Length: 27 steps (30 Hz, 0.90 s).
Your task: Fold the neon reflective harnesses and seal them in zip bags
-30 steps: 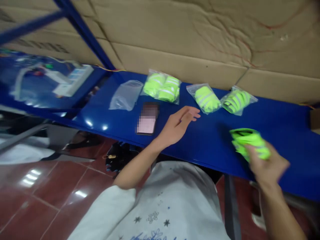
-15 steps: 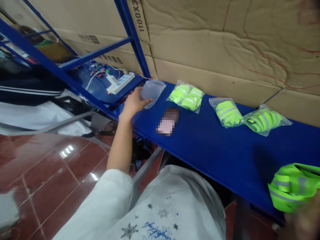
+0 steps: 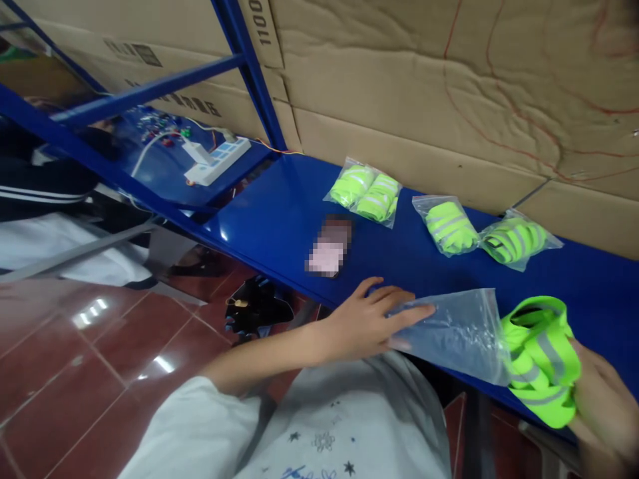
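Note:
My left hand (image 3: 382, 319) pinches the near end of a clear zip bag (image 3: 449, 336) over the front of the blue table. The bag lies flat, its zip end pointing right. That end meets a loosely rolled neon-yellow reflective strap (image 3: 542, 359) with grey stripes. My right hand (image 3: 602, 386) is closed round the strap's right side, its fingers partly hidden behind the roll. Behind, along the cardboard, lie a bag with two rolled straps (image 3: 367, 191), another bagged strap (image 3: 449, 225) and a third bag (image 3: 516, 238).
A blurred-out flat pinkish object (image 3: 329, 247) lies on the blue table (image 3: 269, 206) left of my hands. A white power strip (image 3: 219, 161) sits beyond the blue frame post (image 3: 259, 80). A person in dark and white clothing (image 3: 54, 193) is at the far left.
My left hand has brought the clear bag from the table's far left across to the right, beside the strap. My right hand has moved the strap inward and more into view.

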### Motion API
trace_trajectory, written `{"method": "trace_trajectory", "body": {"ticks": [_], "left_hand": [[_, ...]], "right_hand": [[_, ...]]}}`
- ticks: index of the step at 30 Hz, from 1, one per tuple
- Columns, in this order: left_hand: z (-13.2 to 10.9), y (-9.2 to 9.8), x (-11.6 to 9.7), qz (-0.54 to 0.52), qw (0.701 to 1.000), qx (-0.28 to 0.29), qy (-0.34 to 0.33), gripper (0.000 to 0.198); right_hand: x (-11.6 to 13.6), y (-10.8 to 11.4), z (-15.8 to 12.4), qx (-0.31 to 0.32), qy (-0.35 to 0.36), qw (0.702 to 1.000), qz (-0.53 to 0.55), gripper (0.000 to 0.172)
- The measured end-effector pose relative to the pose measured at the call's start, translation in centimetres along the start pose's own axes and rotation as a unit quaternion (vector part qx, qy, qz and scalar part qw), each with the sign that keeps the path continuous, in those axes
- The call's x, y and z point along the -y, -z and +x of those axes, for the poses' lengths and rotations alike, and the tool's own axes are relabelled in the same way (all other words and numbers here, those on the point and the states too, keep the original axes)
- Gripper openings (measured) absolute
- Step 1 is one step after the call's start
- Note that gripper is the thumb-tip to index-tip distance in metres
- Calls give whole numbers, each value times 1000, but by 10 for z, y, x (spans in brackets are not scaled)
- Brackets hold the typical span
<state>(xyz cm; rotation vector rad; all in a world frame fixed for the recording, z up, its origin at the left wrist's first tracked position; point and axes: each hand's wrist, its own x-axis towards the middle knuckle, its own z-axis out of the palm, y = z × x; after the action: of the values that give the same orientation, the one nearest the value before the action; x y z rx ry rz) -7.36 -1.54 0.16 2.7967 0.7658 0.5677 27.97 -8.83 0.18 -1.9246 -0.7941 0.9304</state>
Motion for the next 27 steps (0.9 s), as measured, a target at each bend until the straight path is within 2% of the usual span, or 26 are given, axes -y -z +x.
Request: {"method": "trace_trajectory", "body": {"ticks": [2, 4, 6, 9, 11, 13, 14, 16, 19, 22, 24, 27], "left_hand": [[3, 7, 4, -23, 999, 7, 22, 96], [4, 23, 17, -55, 997, 8, 43, 113], [1, 39, 40, -48, 995, -12, 91, 104], [-13, 53, 84, 41, 973, -68, 216, 87], [-22, 54, 107, 69, 962, -54, 258, 83], [-26, 52, 113, 85, 960, -35, 265, 80], [-25, 51, 108, 92, 961, -35, 259, 80], [-16, 49, 83, 92, 970, -52, 220, 84], [11, 39, 24, 20, 993, -33, 108, 99], [45, 17, -27, 39, 997, -22, 61, 108], [63, -1, -44, 85, 995, 6, 51, 113], [78, -18, -48, 127, 987, 78, 56, 111]], "right_hand": [[3, -4, 3, 11, -70, 994, 84, 30], [3, -11, 7, -1, -99, 988, 120, 26], [-1, -17, 11, 0, -98, 988, 122, 23], [-9, -21, 12, 13, -80, 990, 116, 20], [-14, -21, 11, 13, -66, 991, 114, 20], [-16, -21, 10, 10, -53, 993, 106, 21], [-16, -20, 10, 12, -49, 994, 100, 22], [-15, -20, 11, 11, -47, 995, 87, 25], [-13, -21, 12, 5, -48, 996, 76, 29], [-11, -22, 13, 19, -63, 994, 91, 25], [-10, -21, 12, 42, -74, 991, 104, 22], [-10, -12, 10, 34, -76, 991, 104, 22]]}}
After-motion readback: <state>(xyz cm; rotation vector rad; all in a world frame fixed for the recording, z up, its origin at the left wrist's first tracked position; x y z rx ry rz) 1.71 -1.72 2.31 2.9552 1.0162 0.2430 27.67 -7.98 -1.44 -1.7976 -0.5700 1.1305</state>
